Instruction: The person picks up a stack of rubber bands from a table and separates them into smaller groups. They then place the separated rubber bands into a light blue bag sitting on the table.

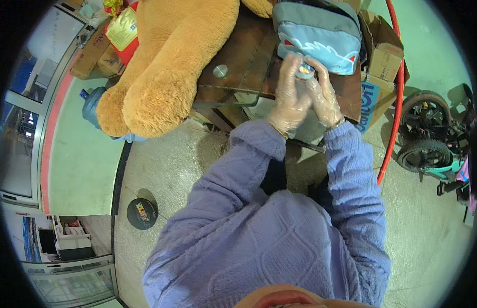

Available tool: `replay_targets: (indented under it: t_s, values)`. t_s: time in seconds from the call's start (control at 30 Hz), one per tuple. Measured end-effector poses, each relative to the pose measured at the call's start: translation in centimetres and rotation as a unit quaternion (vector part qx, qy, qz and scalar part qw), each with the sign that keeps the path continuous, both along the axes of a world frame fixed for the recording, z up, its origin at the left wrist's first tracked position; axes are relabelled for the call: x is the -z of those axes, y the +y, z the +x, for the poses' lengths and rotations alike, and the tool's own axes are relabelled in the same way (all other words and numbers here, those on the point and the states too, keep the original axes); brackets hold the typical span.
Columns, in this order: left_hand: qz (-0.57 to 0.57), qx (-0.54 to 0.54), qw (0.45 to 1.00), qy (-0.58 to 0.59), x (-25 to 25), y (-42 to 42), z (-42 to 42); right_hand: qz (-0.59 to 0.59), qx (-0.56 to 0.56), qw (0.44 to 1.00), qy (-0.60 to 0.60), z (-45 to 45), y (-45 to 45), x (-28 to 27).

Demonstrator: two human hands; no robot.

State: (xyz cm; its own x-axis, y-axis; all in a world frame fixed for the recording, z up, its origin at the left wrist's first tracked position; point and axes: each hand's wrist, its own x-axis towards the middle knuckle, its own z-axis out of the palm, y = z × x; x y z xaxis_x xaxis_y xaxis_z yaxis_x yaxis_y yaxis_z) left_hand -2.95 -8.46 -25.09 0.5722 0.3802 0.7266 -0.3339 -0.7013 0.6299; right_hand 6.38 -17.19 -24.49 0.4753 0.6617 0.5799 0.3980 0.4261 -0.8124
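Observation:
My left hand (291,101) and my right hand (326,94) both wear clear plastic gloves. Between their fingertips they hold a small round container (305,72) with a colourful printed top. The fingers hide much of its side. Just beyond it lies a light-blue and grey fabric bag (319,36) with white and red trim. Beneath the hands is the edge of a dark brown wooden table (242,57).
A large tan plush toy (165,77) covers the table's left side, its legs hanging over. A metal disc (220,71) sits beside it. To the right are cardboard boxes (385,63), a red hose (398,92) and a small wheeled cycle (425,131). A black round object (142,214) rests on the floor.

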Motion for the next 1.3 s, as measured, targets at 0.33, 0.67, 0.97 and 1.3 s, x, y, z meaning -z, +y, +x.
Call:
replay_targets:
  t_s: [0.33,0.67,0.97,1.3]
  values:
    - [0.123,-0.035,0.992,-0.005,0.4,0.0,1.8,0.025,-0.015,0.987,0.158,0.1,0.2,-0.5]
    - [0.194,-0.064,0.979,-0.004,0.1,-0.3,2.1,-0.006,-0.016,0.982,0.189,0.5,0.4,-0.5]
    - [0.217,-0.133,0.966,0.05,0.4,-0.8,1.6,-0.036,-0.012,0.984,0.172,0.6,0.2,-0.7]
    - [0.147,-0.083,0.972,0.163,-2.1,-1.1,0.3,0.025,-0.096,0.982,0.161,0.8,0.5,-0.1]
